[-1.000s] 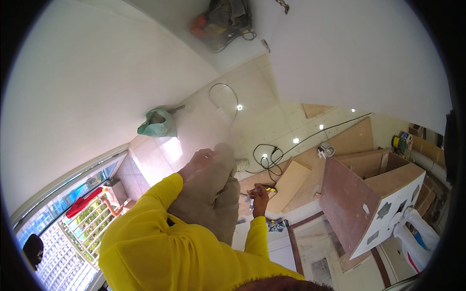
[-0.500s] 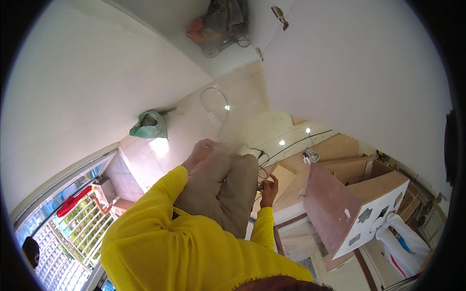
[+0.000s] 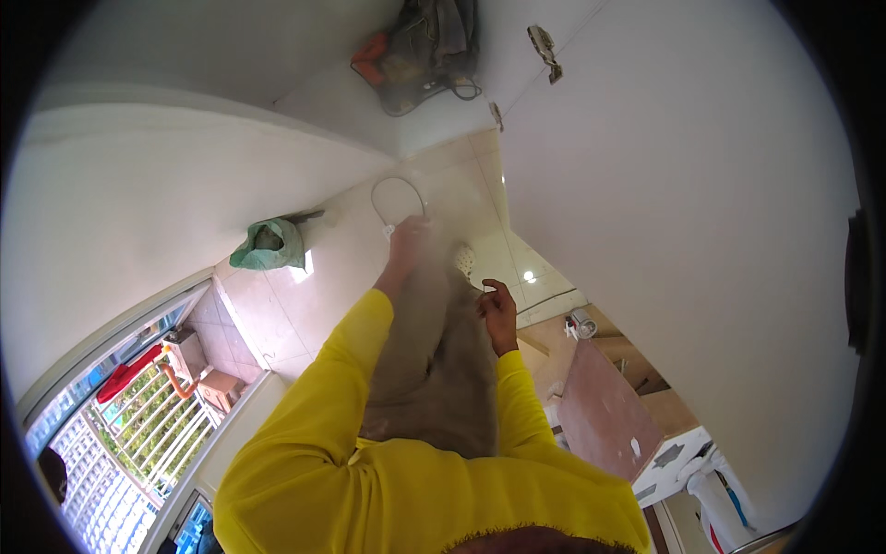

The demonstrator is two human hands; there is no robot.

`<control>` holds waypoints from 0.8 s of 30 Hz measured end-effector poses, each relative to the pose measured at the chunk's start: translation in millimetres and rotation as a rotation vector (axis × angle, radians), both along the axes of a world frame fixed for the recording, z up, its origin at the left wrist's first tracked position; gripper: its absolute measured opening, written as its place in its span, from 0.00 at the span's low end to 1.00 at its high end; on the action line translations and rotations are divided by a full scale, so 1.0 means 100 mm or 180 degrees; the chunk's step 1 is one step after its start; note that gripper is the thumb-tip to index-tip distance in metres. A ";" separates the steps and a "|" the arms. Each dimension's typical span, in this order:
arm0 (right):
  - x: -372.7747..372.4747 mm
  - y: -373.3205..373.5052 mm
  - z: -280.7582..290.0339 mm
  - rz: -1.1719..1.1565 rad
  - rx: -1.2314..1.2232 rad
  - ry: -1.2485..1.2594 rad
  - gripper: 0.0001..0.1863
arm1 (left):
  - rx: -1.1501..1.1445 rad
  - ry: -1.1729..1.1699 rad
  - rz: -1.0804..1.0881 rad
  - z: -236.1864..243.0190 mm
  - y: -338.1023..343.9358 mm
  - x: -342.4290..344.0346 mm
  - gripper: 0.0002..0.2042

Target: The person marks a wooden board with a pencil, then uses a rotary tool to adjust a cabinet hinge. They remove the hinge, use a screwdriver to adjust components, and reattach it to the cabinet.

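Observation:
My left hand (image 3: 409, 242) reaches forward beside my raised leg in khaki trousers (image 3: 417, 342); a hazy blur hides its finger detail, and a pale object on a cable (image 3: 389, 231) shows just beside it. My right hand (image 3: 496, 314) is at the right side of my trousers, fingers loosely bent and apart, with no object visible in them. A pale spotted shoe (image 3: 463, 261) shows beyond the trousers, between both hands, on the tiled floor (image 3: 461, 166).
A white door panel (image 3: 683, 185) fills the right. Beneath it are a wooden box (image 3: 604, 397) and a silver can (image 3: 583, 323). A green sack (image 3: 268, 243) leans at the left wall, a dark bag (image 3: 415, 55) lies ahead, and a railed balcony (image 3: 148, 415) is lower left.
My left hand has moved forward and right, my right hand up from the tools and cable near the plywood board. The white panel now covers more of the box and boards.

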State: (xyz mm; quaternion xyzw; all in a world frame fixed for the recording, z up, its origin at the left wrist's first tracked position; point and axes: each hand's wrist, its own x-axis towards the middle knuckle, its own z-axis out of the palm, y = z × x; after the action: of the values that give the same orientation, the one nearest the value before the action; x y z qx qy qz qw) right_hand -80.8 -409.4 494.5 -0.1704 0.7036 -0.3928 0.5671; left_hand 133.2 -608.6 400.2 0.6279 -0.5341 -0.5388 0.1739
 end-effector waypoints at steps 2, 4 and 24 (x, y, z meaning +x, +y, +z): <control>-0.04 -0.33 -0.11 0.0026 -0.0004 -0.0058 0.21 | 0.0488 0.0774 0.0513 -0.23 -0.37 -0.22 0.15; -0.06 -0.62 -0.41 -0.0118 -0.0070 -0.0086 0.19 | 0.0193 0.0321 0.0288 -0.47 -0.75 -0.46 0.16; 0.05 -3.44 -3.29 0.0451 -0.0545 -0.0151 0.20 | 0.0606 0.3605 0.2658 -3.44 -3.85 -0.97 0.28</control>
State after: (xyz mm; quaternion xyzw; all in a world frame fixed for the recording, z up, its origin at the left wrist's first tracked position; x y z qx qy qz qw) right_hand -76.3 -753.5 165.7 -0.2581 0.6400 -0.4143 0.5934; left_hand 35.9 -993.5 56.6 0.4159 -0.0269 -0.7150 0.5613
